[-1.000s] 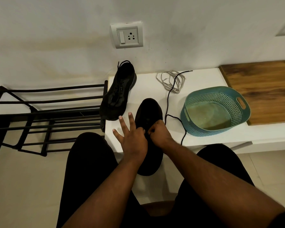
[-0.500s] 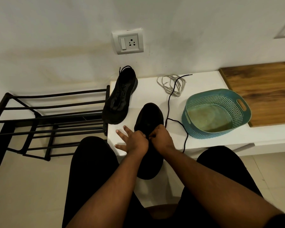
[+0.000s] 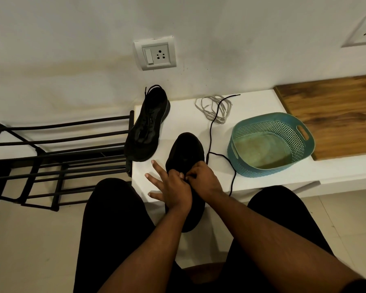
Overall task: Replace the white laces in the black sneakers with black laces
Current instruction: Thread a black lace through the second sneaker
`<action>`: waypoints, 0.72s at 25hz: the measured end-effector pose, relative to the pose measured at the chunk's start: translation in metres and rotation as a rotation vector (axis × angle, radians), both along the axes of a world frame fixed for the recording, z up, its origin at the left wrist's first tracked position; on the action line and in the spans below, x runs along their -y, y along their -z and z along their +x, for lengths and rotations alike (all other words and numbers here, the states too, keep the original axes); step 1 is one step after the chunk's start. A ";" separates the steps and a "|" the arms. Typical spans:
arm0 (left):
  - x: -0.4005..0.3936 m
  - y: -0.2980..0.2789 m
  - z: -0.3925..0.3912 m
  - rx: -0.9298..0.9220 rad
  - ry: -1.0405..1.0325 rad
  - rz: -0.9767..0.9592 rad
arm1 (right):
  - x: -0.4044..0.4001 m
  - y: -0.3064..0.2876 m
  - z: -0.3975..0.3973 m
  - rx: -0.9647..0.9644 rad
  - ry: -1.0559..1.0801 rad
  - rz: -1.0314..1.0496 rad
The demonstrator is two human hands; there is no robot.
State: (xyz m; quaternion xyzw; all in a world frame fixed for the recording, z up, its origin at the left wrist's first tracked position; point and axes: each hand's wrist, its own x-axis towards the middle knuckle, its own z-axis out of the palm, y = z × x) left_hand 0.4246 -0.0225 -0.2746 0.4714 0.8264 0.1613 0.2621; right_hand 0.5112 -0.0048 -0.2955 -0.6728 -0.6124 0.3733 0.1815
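Note:
A black sneaker [image 3: 185, 150] lies on the white bench [image 3: 251, 176] with its toe pointing away and its heel hanging over the near edge. My left hand [image 3: 170, 187] rests on its lacing area, thumb and forefinger pinched there, other fingers spread to the left. My right hand [image 3: 203, 176] pinches the black lace [image 3: 209, 132] at the eyelets; the lace trails right and back across the bench. A second black sneaker [image 3: 147, 127] with black laces lies at the bench's back left. The removed white laces [image 3: 212, 107] sit in a loose pile behind.
A teal perforated basket [image 3: 270, 142] stands on the bench to the right of the shoe. A wooden board [image 3: 334, 115] covers the bench's right end. A black metal shoe rack [image 3: 57, 157] stands on the floor at left. My legs frame the bench's near edge.
The camera view has shifted slightly. My left hand's fingers have drawn lower and closer to the shoe, and both hands have stayed pinched at the eyelets.

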 end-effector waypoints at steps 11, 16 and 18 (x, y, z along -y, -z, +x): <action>-0.004 -0.014 -0.020 0.052 0.150 -0.111 | -0.013 0.004 0.001 0.044 -0.015 -0.049; 0.006 -0.015 -0.009 0.131 0.029 0.101 | -0.015 -0.009 0.012 0.097 -0.149 -0.017; 0.009 -0.011 -0.009 -0.052 0.129 0.213 | -0.015 -0.013 0.016 0.103 -0.185 -0.008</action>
